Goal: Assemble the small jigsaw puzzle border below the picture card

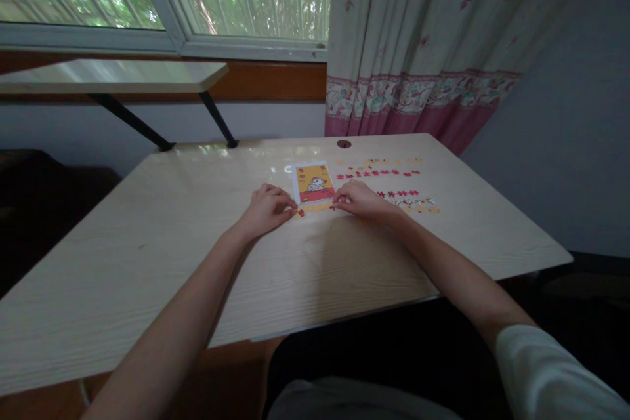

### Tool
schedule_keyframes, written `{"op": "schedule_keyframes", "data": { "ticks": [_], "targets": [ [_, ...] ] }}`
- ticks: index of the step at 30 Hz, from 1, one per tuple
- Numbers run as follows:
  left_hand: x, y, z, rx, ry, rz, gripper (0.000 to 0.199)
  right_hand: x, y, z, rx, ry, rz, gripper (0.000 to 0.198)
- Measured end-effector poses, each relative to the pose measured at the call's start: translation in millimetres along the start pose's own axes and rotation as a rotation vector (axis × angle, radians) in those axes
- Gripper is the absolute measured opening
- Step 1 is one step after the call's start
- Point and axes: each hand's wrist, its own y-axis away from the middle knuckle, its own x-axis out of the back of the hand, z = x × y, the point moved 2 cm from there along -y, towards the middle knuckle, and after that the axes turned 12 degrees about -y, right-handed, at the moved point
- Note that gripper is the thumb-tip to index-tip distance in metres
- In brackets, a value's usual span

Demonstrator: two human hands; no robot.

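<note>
On the table lies a picture card [315,185] showing a white cartoon animal on a yellow and red ground. Just below its near edge runs a short joined strip of yellow jigsaw pieces [316,208]. My left hand [268,210] rests at the strip's left end, thumb and forefinger closed on it. At the other end my right hand [360,199] has its fingertips pinched on a jigsaw piece, mostly hidden by the fingers. My right hand and forearm partly cover the loose pieces behind them.
Loose jigsaw pieces lie in rows to the right: yellow ones [388,161] at the back, red ones [377,173], more red, white and yellow ones nearer. A raised shelf [113,75] stands on black legs at the back left. A round cable hole [344,144] is near the table's far edge.
</note>
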Motion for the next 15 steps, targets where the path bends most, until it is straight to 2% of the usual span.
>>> {"op": "schedule_keyframes", "data": {
  "ticks": [15],
  "targets": [
    [-0.6, -0.5, -1.0, -0.004, -0.026, -0.006, 0.025, -2.2, -1.6, 3.1, -0.009, -0.011, -0.003, 0.012]
  ]
}}
